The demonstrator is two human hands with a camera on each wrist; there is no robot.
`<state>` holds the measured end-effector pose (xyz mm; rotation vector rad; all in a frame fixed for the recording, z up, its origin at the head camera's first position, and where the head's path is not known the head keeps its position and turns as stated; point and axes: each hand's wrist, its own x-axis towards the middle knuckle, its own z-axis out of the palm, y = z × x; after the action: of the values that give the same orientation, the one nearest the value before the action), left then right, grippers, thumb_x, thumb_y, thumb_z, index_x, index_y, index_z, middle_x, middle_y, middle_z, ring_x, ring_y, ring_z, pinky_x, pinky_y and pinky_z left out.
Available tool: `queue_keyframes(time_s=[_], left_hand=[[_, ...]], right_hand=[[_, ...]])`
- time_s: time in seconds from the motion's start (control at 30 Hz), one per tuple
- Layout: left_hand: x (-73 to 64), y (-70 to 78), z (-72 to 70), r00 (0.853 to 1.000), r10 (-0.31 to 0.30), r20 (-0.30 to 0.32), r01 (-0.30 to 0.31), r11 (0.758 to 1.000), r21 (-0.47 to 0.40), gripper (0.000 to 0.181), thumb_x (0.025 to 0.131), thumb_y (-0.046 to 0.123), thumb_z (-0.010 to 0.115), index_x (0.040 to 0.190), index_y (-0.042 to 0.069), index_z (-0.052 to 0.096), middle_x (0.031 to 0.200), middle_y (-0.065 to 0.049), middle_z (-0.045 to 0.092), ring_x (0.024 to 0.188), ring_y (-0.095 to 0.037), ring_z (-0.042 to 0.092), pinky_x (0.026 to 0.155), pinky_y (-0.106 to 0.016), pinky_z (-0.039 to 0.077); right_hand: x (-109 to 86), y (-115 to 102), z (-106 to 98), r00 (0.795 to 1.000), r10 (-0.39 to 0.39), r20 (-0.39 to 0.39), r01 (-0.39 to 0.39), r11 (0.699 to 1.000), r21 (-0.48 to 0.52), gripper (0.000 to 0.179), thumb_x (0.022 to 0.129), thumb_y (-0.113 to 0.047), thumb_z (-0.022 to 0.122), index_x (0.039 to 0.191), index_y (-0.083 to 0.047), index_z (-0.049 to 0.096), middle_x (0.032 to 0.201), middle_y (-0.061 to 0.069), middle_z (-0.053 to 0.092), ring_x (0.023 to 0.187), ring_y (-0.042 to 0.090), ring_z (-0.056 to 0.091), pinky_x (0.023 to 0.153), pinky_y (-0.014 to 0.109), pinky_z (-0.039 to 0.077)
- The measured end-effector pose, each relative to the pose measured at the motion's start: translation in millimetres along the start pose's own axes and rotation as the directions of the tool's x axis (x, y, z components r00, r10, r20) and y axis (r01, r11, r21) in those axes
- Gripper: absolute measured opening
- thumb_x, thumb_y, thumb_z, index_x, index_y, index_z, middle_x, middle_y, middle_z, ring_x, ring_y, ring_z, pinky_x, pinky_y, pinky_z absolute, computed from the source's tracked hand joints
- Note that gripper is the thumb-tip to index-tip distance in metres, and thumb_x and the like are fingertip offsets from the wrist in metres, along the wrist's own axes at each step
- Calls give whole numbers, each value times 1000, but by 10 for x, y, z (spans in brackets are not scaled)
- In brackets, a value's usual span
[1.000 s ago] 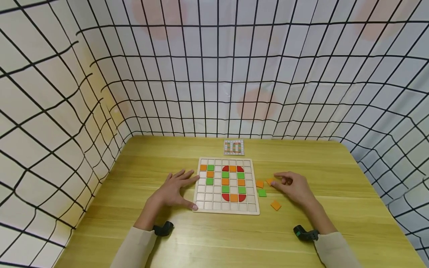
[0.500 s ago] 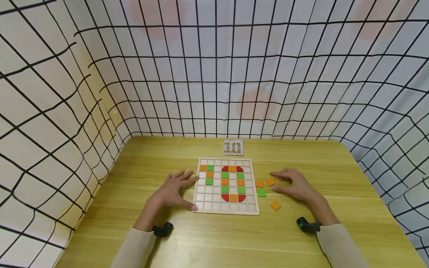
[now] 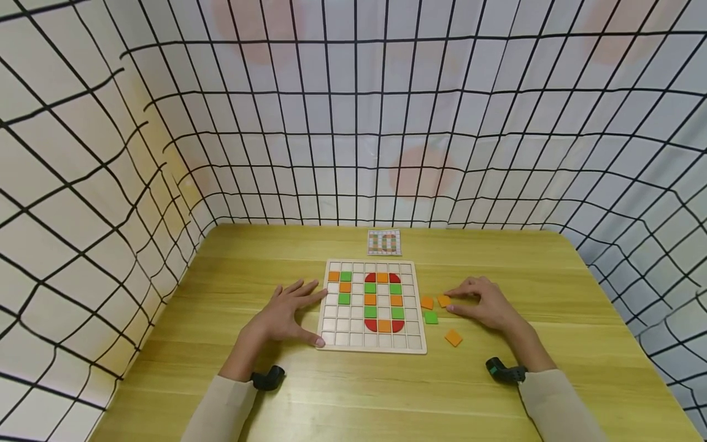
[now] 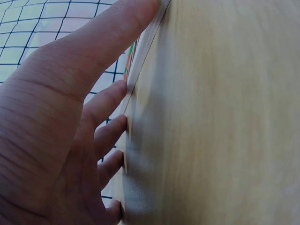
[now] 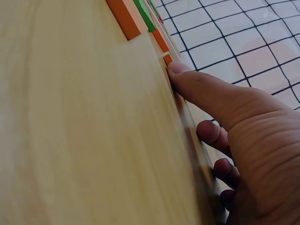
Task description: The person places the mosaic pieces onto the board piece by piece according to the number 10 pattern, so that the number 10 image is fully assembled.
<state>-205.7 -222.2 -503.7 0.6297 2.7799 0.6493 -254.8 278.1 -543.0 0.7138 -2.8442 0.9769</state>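
My left hand [image 3: 284, 313] lies spread at the left side of a pale wooden grid board [image 3: 337, 341], with thumb and index finger touching its edge. In the left wrist view the left thumb [image 4: 93, 47] reaches the board's side. Right of the board, my right hand [image 3: 488, 305] pinches an orange square tile [image 3: 444, 301] between thumb and index finger, low at the table. The right wrist view shows the thumb [image 5: 201, 86] against that tile's end; the index finger is hidden there. Set in the board are orange, green and red tiles, the red ones with rounded corners.
Beside the board lie a loose orange tile [image 3: 427, 302], a green tile [image 3: 431, 317] and, nearer, another orange tile [image 3: 453, 337]. A small printed pattern card [image 3: 384, 242] lies behind the board. Black-gridded white cloth walls [image 3: 353, 123] enclose the wooden table [image 3: 342, 399].
My right thumb and index finger spread apart beside the orange tile, then closed in on it. The left hand and the board have stayed in place.
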Motion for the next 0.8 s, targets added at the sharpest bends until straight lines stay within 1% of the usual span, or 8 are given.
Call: queue_keyframes(time_s=[0.1, 0.17, 0.27, 0.4, 0.5, 0.63, 0.73, 0.8], left_hand=[[-1, -1, 1, 1000, 1, -2, -1, 1000, 1, 113, 63, 76, 84, 159, 33, 41, 171, -3, 27, 160, -40, 15, 123, -74, 3], [-1, -4, 3, 1000, 2, -3, -2, 1000, 3, 113, 64, 76, 84, 159, 32, 41, 171, -4, 27, 160, -40, 16, 123, -74, 3], [-2, -3, -2, 1000, 2, -3, -2, 1000, 2, 113, 64, 75, 84, 159, 32, 42, 171, -4, 27, 159, -40, 16, 123, -74, 3], [0, 5, -16, 1000, -4, 3, 4, 1000, 7, 113, 64, 76, 84, 159, 33, 41, 171, -3, 26, 160, -40, 16, 123, -74, 3], [1, 0, -14, 1000, -5, 3, 5, 1000, 16, 112, 64, 75, 84, 159, 33, 41, 171, -4, 27, 159, -40, 16, 122, -74, 4], [-2, 1, -12, 1000, -9, 5, 9, 1000, 16, 112, 64, 75, 84, 159, 33, 41, 171, -4, 27, 159, -40, 16, 122, -74, 4], [-2, 12, -19, 1000, -13, 10, 13, 1000, 11, 113, 63, 76, 84, 159, 34, 41, 171, -3, 26, 160, -40, 16, 123, -73, 3], [-3, 17, -25, 1000, -13, 13, 13, 1000, 11, 113, 63, 76, 84, 159, 35, 41, 171, -3, 26, 160, -39, 15, 123, -73, 2]], right_hand=[[5, -7, 5, 1000, 18, -11, -18, 1000, 7, 29, 87, -40, 83, 113, -28, 80, 99, -10, 71, 90, 12, 53, 80, 34, 40], [11, -26, 4, 999, 40, -15, -40, 999, 35, 29, 86, -40, 84, 112, -28, 81, 97, -10, 71, 89, 10, 57, 81, 33, 45], [23, -77, 2, 998, 66, -4, -65, 994, 85, 30, 87, -40, 84, 113, -26, 80, 94, -9, 70, 87, 9, 60, 81, 31, 49], [50, -176, 8, 995, 95, 12, -96, 987, 127, 33, 87, -41, 84, 115, -24, 80, 96, -6, 71, 89, 10, 62, 85, 31, 51], [80, -278, 14, 989, 144, 31, -147, 976, 160, 35, 86, -45, 83, 115, -26, 79, 99, -5, 70, 92, 13, 60, 86, 32, 50], [141, -445, 26, 982, 188, 34, -190, 960, 206, 40, 85, -48, 83, 117, -25, 78, 95, -2, 67, 88, 18, 56, 76, 28, 47], [203, -583, 64, 983, 181, 26, -182, 954, 239, 41, 86, -45, 83, 118, -19, 78, 87, 1, 62, 80, 18, 53, 66, 26, 44], [248, -674, 107, 985, 171, 24, -172, 951, 258, 40, 87, -42, 83, 118, -17, 78, 83, 2, 60, 75, 16, 51, 63, 25, 42]])
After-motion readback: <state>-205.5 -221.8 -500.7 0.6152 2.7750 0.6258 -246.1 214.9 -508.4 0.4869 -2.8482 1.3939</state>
